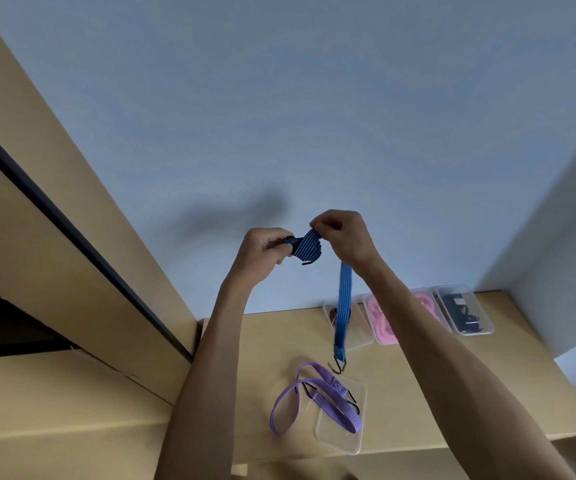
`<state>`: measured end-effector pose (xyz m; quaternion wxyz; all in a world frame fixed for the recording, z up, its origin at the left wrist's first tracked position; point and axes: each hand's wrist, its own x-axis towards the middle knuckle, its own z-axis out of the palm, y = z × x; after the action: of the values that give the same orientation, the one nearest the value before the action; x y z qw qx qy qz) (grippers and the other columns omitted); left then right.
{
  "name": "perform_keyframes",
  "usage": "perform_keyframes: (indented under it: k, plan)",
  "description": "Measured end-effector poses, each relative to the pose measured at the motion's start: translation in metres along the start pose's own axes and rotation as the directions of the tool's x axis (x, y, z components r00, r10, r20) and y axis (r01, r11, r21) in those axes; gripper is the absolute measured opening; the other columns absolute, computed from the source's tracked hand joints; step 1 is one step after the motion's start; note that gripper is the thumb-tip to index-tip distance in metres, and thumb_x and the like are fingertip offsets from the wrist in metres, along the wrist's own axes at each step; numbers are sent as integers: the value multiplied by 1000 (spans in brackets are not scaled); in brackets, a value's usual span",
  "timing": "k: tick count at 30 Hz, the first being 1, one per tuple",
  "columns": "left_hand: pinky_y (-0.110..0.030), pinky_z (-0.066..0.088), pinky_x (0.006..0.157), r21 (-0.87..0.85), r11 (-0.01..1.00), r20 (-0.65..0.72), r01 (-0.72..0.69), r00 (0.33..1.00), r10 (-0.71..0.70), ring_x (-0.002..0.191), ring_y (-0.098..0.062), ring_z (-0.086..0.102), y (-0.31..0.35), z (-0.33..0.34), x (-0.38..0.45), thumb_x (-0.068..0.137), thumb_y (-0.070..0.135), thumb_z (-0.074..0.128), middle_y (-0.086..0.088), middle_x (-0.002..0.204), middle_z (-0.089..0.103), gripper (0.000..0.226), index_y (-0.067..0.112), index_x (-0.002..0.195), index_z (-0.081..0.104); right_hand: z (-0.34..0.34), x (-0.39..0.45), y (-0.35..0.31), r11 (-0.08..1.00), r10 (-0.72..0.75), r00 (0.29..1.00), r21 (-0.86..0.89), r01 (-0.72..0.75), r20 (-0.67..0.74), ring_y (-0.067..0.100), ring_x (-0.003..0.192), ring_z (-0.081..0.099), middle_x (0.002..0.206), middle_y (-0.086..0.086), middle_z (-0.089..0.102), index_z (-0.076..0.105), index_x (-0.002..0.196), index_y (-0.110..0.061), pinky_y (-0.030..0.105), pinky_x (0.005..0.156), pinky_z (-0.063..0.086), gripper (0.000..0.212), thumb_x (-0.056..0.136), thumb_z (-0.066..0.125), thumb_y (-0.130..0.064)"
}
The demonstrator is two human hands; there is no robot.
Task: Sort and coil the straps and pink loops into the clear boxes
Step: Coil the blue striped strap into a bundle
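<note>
While the purple strap (317, 396) lies loose nearest the viewer, draped half over a clear lid (343, 434) on the tan table (245, 334), the work in hand is higher up. Both hands are raised over the table: the left hand (265, 251) pinches the wound part of the blue strap (343, 313), and the right hand (343, 237) pinches the next turn at the top of the coil. The strap's tail hangs straight down, its hook (339, 366) just above the table (not touching, as far as I can tell). To coil well, I'd keep the left pinch firm so the turns don't spring open, feed the tail flat, and mind the swinging hook near the purple strap. Farther back stand three clear boxes: one behind the tail (348, 327), one with pink loops (383, 320), one with dark straps (466, 311).
</note>
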<state>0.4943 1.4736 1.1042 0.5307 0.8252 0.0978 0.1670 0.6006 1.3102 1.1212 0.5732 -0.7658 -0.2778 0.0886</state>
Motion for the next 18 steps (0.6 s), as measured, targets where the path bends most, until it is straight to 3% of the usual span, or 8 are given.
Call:
perform_keyframes:
  k: [2,5,7,10,12,15,18]
  plan:
    - [-24,44,60,-123,992,52,-19,998,26,59,-13,50,4,1,-1,86,-8,57,5,60,61,25,9,92,74,-6,0,5,961,135,987,229,-153,93,13,76,62,85,5,71,73,89,-11,26,72,47,17,95,59,-3]
    - [-26,47,67,-287,957,60,-37,997,57,60,-18,48,9,9,-2,85,-6,56,-5,62,56,28,13,89,75,-5,-2,10,861,209,934,399,-317,291,22,82,62,88,9,69,68,90,-13,36,74,49,23,95,51,1]
    - [-27,47,67,-374,927,15,-16,1000,23,61,-19,48,10,18,-1,84,-1,58,-7,64,56,27,18,87,76,-1,-1,9,817,216,926,461,-346,311,26,78,58,86,16,65,63,92,-10,33,66,48,29,92,41,10]
    - [-27,51,67,-454,891,-92,22,993,-71,62,-17,55,13,32,2,85,5,61,-6,69,65,19,17,89,76,10,-2,5,764,241,937,546,-345,255,20,59,45,77,16,56,60,100,-4,30,56,42,36,90,30,12]
    - [-27,54,69,-492,870,-156,27,981,-119,63,-16,60,16,42,5,86,5,63,-5,72,68,14,13,90,74,17,-7,5,755,217,947,574,-318,239,19,55,42,75,13,52,60,100,-2,30,53,38,34,92,30,10]
    - [-29,56,67,-529,849,-263,5,950,-169,61,-16,62,18,48,9,90,2,64,-3,73,70,9,9,89,70,22,-14,6,783,182,962,561,-267,205,21,63,53,79,10,61,64,93,-4,32,58,48,23,98,41,-6]
    - [-31,58,66,-475,880,-371,-9,909,-190,64,-18,66,15,47,11,90,3,65,-4,74,71,11,11,85,70,19,-16,7,880,182,967,409,-242,181,12,71,53,86,10,67,69,90,-7,26,54,46,19,92,55,-20]
